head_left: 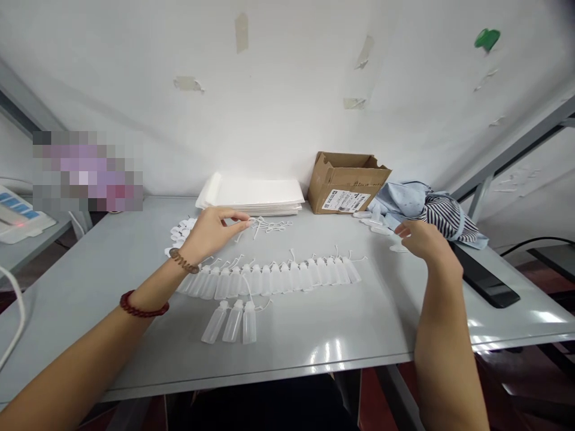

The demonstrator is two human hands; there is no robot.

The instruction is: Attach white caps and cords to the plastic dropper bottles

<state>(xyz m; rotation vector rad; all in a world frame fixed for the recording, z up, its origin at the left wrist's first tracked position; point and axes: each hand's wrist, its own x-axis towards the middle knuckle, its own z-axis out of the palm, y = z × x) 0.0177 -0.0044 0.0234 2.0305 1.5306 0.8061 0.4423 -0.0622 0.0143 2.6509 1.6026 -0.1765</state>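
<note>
1. Reaching to a small heap of white looped strings (275,226), the person's left hand (218,233) has thumb and forefinger nearly together; from where I stand, I can't tell whether they grip one.
2. Over on the other side, the right hand (422,242) hangs with curled fingers beside some loose translucent pieces (381,230); whether it holds one, I can't tell.
3. Between the arms, a row of bottle-shaped translucent pieces (267,279) lies across the grey table (341,326), with three more (232,323) nearer the person.
</note>
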